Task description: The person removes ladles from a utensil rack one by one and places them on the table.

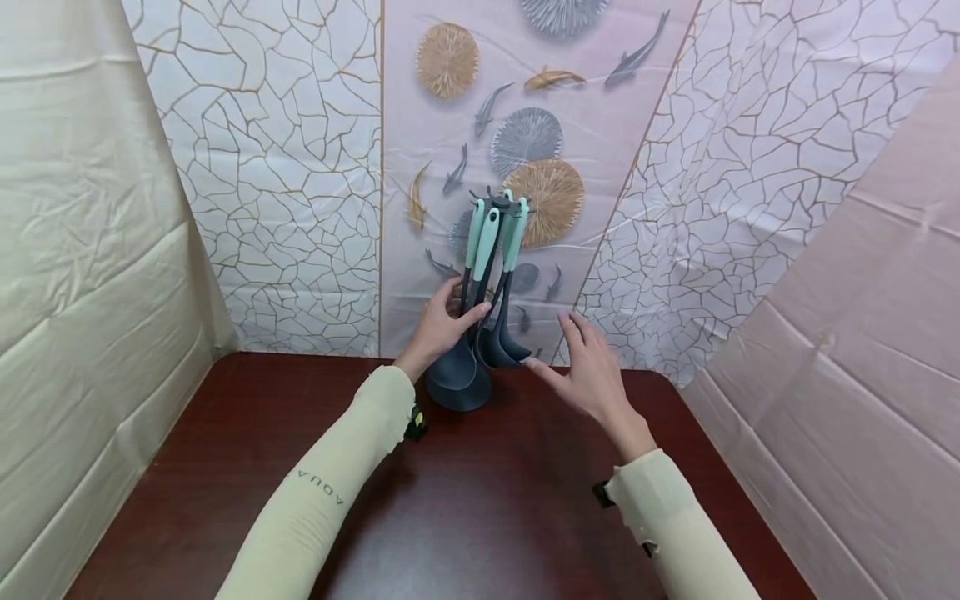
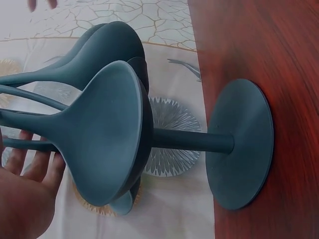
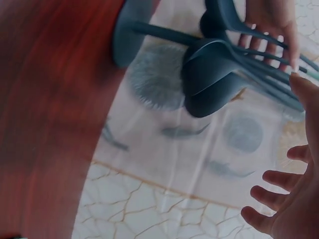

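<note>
A dark utensil stand [image 2: 244,149] rises upright from its round base on a reddish-brown table [image 1: 450,517], near the table's far edge. Around the stand's upper part hang kitchen utensils with mint-green handles [image 1: 486,246] and dark heads, among them a wide-bowled ladle [image 2: 107,139] above the base. A person's left hand [image 1: 437,330] is at the left of the stand, thumb in front of the utensil shafts and fingers behind; whether it grips them or only touches them, I cannot tell. The right hand [image 1: 588,371] is at the right of the stand, open, fingers spread, its thumb near the closest utensil head; contact is unclear. Behind the stand hangs a cloth panel [image 1: 442,125] printed with fish and round, feathery shapes in gold and grey
</note>
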`<state>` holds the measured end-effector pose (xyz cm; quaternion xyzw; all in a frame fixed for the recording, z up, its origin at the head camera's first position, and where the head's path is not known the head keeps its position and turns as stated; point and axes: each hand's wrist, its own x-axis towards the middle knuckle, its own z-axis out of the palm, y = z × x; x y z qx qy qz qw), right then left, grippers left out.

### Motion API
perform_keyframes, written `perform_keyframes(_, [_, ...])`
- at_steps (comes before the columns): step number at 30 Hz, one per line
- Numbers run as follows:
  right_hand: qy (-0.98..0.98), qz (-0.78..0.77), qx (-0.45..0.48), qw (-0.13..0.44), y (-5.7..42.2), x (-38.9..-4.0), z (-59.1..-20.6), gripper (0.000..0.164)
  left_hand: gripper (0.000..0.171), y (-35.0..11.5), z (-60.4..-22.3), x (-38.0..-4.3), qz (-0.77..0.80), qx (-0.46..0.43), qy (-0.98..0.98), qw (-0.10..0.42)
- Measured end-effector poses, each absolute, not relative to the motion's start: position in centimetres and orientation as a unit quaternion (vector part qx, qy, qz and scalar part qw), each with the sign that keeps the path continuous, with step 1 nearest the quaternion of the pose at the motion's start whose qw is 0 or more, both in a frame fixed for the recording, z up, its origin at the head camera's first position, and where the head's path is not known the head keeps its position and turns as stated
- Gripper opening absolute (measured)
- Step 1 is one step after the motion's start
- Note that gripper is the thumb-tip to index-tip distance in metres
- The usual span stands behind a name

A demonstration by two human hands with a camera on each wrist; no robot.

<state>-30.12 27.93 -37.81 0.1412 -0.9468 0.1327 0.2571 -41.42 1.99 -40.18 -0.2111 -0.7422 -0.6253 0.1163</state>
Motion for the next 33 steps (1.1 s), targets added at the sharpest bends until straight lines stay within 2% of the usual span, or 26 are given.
perform_keyframes(8, [-0.935,0.186,0.164,0.254,25.7,-30.4,-35.9,0.086,0.073,2.4,-40.2,-41.2,-0.619,-0.203,-0.749,0.124])
perform_keyframes(17, [-0.927,0.241,0.147,0.247,23.2,-31.1,-33.6,0.093,0.065,2.5,-40.8,-41.5,-0.615,-0.187,-0.753,0.14])
perform_keyframes(26, [-0.91,0.273,0.166,0.265,21.3,-32.0,-31.6,0.09,0.058,2.6,-40.9,-41.4,-0.617,-0.195,-0.747,0.154])
perform_keyframes(33, [-0.884,0.318,0.181,0.291,20.7,-32.6,-30.5,0.081,0.058,2.8,-40.8,-41.5,-0.602,-0.186,-0.759,0.162])
